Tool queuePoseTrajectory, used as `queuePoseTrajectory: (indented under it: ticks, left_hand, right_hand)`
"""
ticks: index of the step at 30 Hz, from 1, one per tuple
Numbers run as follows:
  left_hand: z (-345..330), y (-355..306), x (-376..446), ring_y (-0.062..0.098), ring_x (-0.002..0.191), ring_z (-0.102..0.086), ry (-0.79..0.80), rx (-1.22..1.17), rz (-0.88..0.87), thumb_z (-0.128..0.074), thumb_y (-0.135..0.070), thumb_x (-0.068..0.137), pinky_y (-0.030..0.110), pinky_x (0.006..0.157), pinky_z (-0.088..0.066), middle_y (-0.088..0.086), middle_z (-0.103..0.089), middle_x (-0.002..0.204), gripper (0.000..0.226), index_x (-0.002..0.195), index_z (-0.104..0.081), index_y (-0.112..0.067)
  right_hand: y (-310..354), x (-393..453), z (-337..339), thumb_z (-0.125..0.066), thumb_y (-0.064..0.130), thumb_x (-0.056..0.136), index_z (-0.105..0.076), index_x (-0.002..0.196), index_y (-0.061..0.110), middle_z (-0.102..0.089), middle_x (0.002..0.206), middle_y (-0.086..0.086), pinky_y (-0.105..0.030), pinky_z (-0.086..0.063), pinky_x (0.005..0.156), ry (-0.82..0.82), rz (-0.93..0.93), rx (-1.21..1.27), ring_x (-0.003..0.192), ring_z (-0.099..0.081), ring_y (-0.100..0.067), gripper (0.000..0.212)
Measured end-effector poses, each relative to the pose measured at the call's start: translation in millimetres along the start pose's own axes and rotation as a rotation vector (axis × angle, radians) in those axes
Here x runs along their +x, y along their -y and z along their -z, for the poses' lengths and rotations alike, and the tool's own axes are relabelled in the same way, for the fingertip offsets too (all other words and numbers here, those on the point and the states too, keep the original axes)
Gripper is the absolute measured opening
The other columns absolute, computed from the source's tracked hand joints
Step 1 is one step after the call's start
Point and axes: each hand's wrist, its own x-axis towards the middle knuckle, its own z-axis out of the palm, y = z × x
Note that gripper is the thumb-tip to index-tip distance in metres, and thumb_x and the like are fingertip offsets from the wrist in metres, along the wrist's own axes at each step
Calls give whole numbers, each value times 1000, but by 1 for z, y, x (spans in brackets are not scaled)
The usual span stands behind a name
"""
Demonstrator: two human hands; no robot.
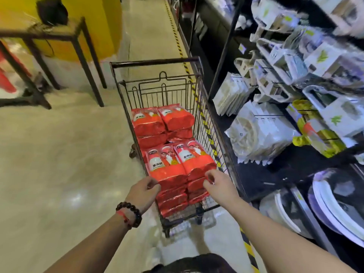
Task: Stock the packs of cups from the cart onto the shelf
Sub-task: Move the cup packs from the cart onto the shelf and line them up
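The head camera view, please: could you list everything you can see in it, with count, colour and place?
cart: one, dark wire, centre aisle.
packs of cups: red-orange, stacked in four piles in the cart; exact count hidden.
shelf: one dark unit, right side.
white packaged goods: many, on the shelf's upper levels.
yellow packs: a few, on the shelf, right.
white plates: a stack, lower right shelf.
table: one, dark frame, upper left.
black bag: one, on the table.
bead bracelet: one, dark, left wrist.
left hand: at the near left pile.
right hand: fingers curled at the near right pile.
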Motion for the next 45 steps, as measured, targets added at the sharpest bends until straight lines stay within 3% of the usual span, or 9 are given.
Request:
queuePoseTrajectory:
  ticks: [10, 14, 19, 22, 26, 29, 34, 39, 45]
  left_hand:
    - [10, 4, 42, 13, 87, -59, -3, -43, 68, -61, -31, 88, 26, 71, -41, -5, -67, 96, 9, 92, -65, -24]
    - [7, -10, 61, 9, 83, -59, -17, -65, 106, -58, -29, 90, 20, 65, -41, -6, -67, 94, 9, 93, -65, -23]
    - [-3, -30, 86, 12, 77, -58, -20, -69, 199, -58, -27, 91, 21, 61, -41, -2, -66, 90, 7, 94, -63, -22]
    - [-12, -39, 100, 16, 75, -57, -25, -54, 235, -58, -26, 90, 25, 60, -41, -2, -64, 83, 6, 87, -61, -22]
    - [-24, -47, 109, 23, 81, -61, -12, -33, 280, -57, -26, 92, 31, 67, -46, 8, -66, 89, 18, 95, -65, -10]
    - [-32, -48, 115, 23, 87, -60, 2, -97, 350, -58, -25, 92, 30, 74, -45, 4, -65, 92, 17, 100, -67, -12]
    - [-44, -48, 122, 16, 81, -56, 34, -209, 420, -59, -39, 83, 25, 69, -42, -5, -60, 87, 25, 98, -65, -19]
    - [-48, -52, 134, 13, 82, -60, 73, -276, 481, -63, -31, 91, 27, 71, -48, -1, -63, 101, 28, 117, -59, -20]
    - [-52, -62, 141, 11, 86, -63, 145, -456, 526, -66, -41, 88, 26, 66, -50, -2, -61, 103, 58, 138, -44, -20]
  right_hand:
    - [8, 64, 0, -58, 27, 85, -64, 93, 25, -66, 90, 5, -37, -53, 76, 6, -75, -14, 85, -61, -21, 11]
    - [2, 108, 4, -58, 23, 90, -65, 95, 18, -66, 85, -2, -30, -42, 63, 13, -144, 52, 81, -61, -24, 10]
    - [-23, 172, -7, -61, 21, 86, -64, 88, 12, -66, 78, -4, -37, -51, 74, 89, -209, 130, 78, -62, -29, 9]
    - [-38, 211, -19, -69, 30, 87, -60, 99, 10, -61, 92, -5, -35, -43, 73, 209, -317, 145, 90, -59, -27, 25]
    - [-62, 248, -40, -85, 49, 66, -47, 133, 2, -64, 121, -18, -40, -56, 85, 431, -554, 351, 101, -66, -31, 89]
    - [-74, 258, -52, -93, 42, 58, -55, 126, 7, -69, 116, -21, -53, -57, 90, 525, -632, 502, 97, -71, -36, 86]
    - [-78, 258, -53, -94, 50, 53, -46, 138, 7, -66, 121, -19, -41, -59, 78, 576, -645, 514, 97, -70, -34, 107]
    - [-77, 236, -29, -86, 34, 73, -65, 114, 7, -75, 90, -14, -31, -56, 57, 522, -677, 615, 75, -73, -29, 53]
    - [-74, 186, -14, -83, 38, 73, -60, 124, 18, -77, 104, -11, -47, -58, 88, 483, -583, 942, 95, -74, -31, 60]
